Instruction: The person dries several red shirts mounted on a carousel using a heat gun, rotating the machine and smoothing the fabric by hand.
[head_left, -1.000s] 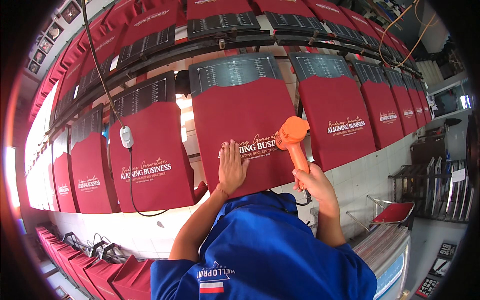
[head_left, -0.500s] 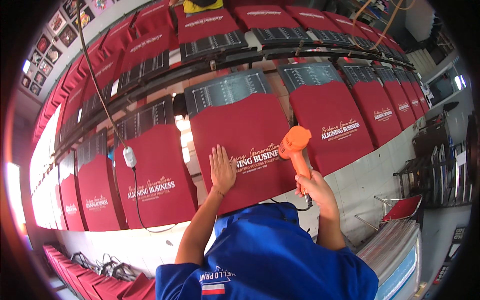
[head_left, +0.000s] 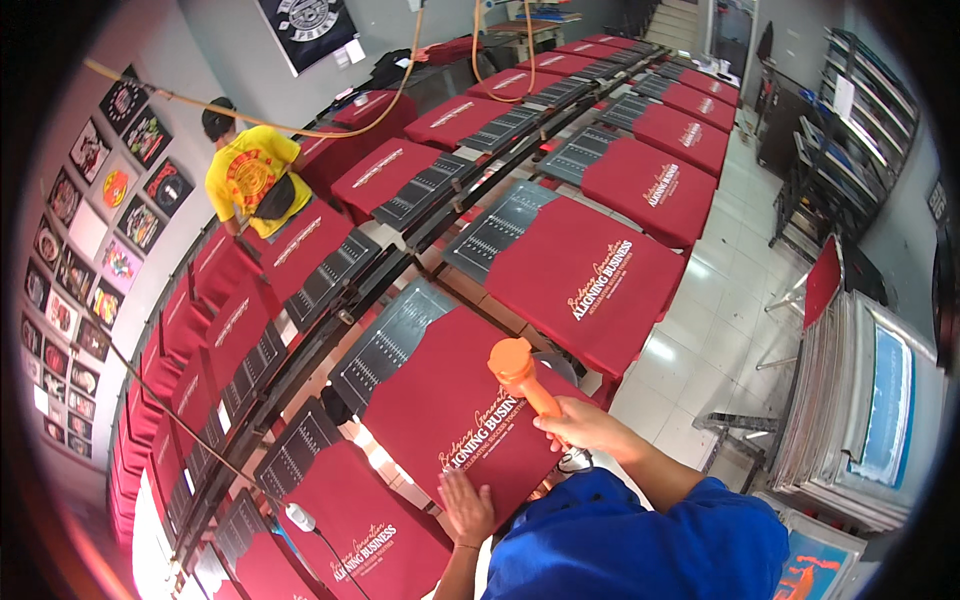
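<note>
My right hand (head_left: 588,424) grips the handle of an orange hair dryer (head_left: 517,364), its round head held over the right part of the white lettering on a dark red shirt (head_left: 425,375). This shirt is stretched over a dark printing board (head_left: 392,338) whose far end, with white ruler marks, shows bare. My left hand (head_left: 467,508) rests on the shirt near its front edge, by the left end of the lettering, fingers stretched out and holding nothing. A cord leaves the dryer's handle near my blue shirt; the dryer's nozzle side is hidden.
More red shirts on boards, such as one to the right (head_left: 590,270), line both sides of a black rail (head_left: 350,300). A person in yellow (head_left: 258,180) stands across it. A hanging cable with a white plug (head_left: 299,517) crosses at left. Stacked screens (head_left: 845,420) stand at right.
My view has swung toward the right and up, bringing in the far rows and the whole co-worker. The dryer stays over the lettering, and my left hand still lies on the same shirt.
</note>
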